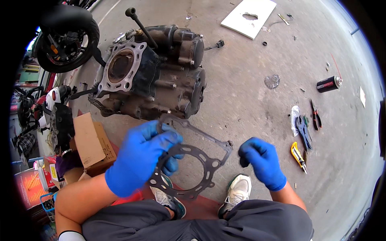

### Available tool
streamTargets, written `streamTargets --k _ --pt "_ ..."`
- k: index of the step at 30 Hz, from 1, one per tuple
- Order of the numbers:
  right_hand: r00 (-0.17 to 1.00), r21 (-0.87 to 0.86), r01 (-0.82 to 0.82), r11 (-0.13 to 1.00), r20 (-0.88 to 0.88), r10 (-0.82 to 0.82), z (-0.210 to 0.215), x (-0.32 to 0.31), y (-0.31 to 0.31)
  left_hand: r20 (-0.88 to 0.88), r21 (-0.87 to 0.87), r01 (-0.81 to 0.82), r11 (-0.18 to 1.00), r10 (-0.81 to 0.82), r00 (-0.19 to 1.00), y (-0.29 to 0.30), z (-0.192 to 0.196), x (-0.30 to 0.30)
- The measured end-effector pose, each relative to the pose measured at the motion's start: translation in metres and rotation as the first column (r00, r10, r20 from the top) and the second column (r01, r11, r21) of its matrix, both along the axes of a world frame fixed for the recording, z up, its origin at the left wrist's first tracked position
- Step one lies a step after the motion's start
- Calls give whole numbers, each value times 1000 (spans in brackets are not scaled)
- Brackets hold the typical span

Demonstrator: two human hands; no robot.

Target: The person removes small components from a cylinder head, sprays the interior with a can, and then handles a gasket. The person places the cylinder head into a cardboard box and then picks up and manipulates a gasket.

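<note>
My left hand [136, 158], in a blue glove, grips a dark, flat engine gasket [189, 193] by its left side, thumb against fingers. The gasket has a large round opening, several bolt holes and a narrow frame along its far side. It is held up in front of my knees. Just right of its far right corner, my right hand [263, 162], gloved too, is curled closed and apart from it. Whether anything sits in those fingers is hidden. Ahead on the floor lies a dirty motorcycle engine [173, 86], its cylinder's top face [133, 60] exposed around a round bore.
A cardboard box [90, 140] stands left, near motorcycle parts and a wheel [93, 38]. On the floor to the right lie a yellow utility knife [296, 154], locking pliers [303, 132], red-handled pliers [317, 118] and a spray can [327, 84]. A white board [237, 18] lies farther off.
</note>
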State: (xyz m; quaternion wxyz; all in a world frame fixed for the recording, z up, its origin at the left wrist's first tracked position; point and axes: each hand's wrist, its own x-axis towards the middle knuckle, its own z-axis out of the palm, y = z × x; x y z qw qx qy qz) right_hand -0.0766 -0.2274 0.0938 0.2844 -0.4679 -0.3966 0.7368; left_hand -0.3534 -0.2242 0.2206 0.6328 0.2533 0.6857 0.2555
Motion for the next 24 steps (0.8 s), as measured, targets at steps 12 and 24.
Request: streamTargets --k 12,24 --pt "958 109 -262 959 -91 272 31 -45 29 -7 27 81 996 -81 997 4 3 18" --pt "801 398 -63 915 568 -192 70 94 20 322 47 172 984 -178 930 17 -36 45"
